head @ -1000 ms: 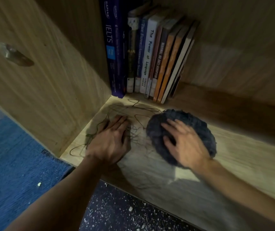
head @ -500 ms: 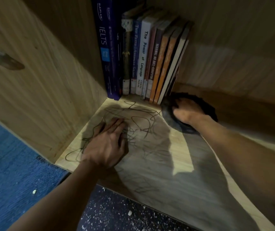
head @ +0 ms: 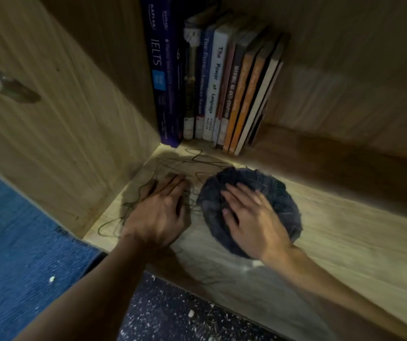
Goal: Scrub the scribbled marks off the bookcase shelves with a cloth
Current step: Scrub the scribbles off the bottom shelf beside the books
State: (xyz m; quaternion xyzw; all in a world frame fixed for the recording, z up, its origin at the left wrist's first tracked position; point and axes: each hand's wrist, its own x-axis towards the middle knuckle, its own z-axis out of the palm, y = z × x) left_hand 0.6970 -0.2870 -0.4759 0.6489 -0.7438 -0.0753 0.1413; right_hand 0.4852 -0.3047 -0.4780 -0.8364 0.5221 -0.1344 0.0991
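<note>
A light wooden bookcase shelf (head: 345, 237) carries dark scribbled marks (head: 197, 158) near its left corner. My left hand (head: 160, 212) rests flat on the shelf, fingers straight, covering part of the scribbles. Just to its right lies a dark blue-grey cloth (head: 278, 193), bunched into a round pad. My right hand (head: 249, 217) presses down on the cloth with spread, straight fingers. More scribble lines run out from under my left hand toward the shelf's front edge.
A row of upright books (head: 217, 80) stands at the back left of the shelf. The bookcase's side panel (head: 62, 107) rises at the left. Below lie a blue carpet (head: 12, 254) and a dark speckled floor (head: 172, 321).
My right hand has drawn the cloth back from beside the books toward the front, stopping next to my left hand. The left hand has stayed in place.
</note>
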